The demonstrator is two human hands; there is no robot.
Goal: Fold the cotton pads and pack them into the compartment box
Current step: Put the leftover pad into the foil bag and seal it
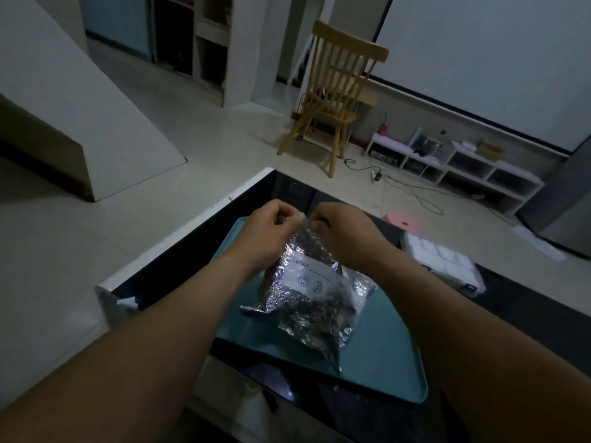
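Note:
A crinkled silver foil bag (307, 302) with a white label stands tilted over a teal tray (383, 362) on the dark table. My left hand (268, 231) pinches the bag's top edge from the left, fingers curled. My right hand (345, 228) pinches the same edge from the right, close beside the left. A clear compartment box (444, 260) holding white pads lies on the table to the right, apart from both hands. What is inside the bag is hidden.
The dark table (179, 263) has a white rim and its corner points away from me. A pink stool (404, 223) stands on the floor past the table, a wooden chair (335, 94) farther back, a low white shelf (454, 167) and cables at the right.

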